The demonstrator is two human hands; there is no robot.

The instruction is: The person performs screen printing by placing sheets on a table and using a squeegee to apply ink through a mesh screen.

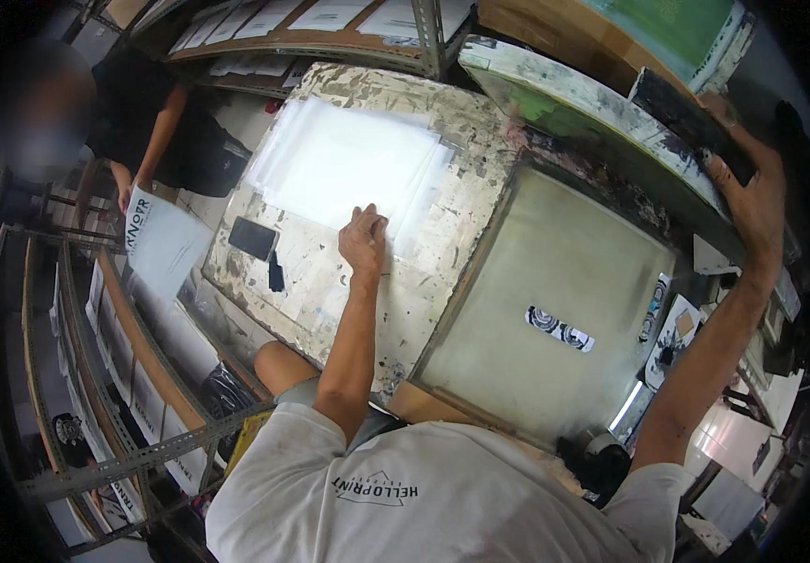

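Observation:
My left hand (364,241) rests at the near edge of a loose stack of thin, translucent white plastic sheets (344,159). Its fingers are drawn together on the edge of the top sheet. Out to the right, my right hand (750,192) is wrapped round the end of a black, ink-stained squeegee (686,122). That squeegee lies along the upper edge of a raised printing screen frame (592,108), whose wood is smeared with paint. Below the frame is a flat grey-green printing bed (545,281) with a small strip of black-and-white stickers (560,329) on it.
A dark phone (253,238) and a small black object (276,272) lie on the paint-stained table (320,310). At the left a co-worker holds a printed sheet (168,246) beside a metal drying rack (133,460). Shelves with white sheets (330,14) stand behind.

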